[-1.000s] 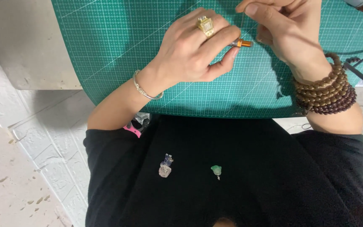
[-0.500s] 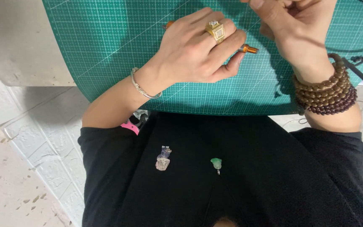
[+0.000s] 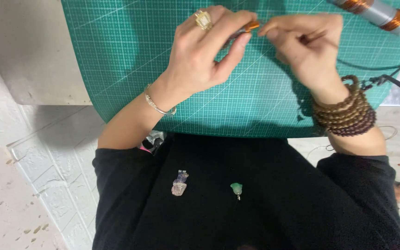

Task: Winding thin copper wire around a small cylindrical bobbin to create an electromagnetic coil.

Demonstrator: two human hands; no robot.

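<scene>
Both hands have come closer together since a moment ago, and now their fingertips almost meet over the green cutting mat (image 3: 130,60). The left hand (image 3: 200,55) has moved up the mat a little and carries the small stick (image 3: 242,30) with it.

The stick sits between the two hands, near the top of the mat. The left hand pinches it between the thumb and the fingers. The orange tip pokes out toward the right hand (image 3: 309,48). The right hand's fingers are curled in, with the fingertips right at that tip. I cannot tell if they grip it or just touch it.

The stick is short and thin. Its body looks dark and its end is bright orange. Most of it hides under the left fingers.

A gold ring (image 3: 203,19) is on the left hand. Brown bead bracelets (image 3: 346,111) wrap the right wrist. A grey tube with orange bands (image 3: 371,13) lies at the top right of the mat.
</scene>
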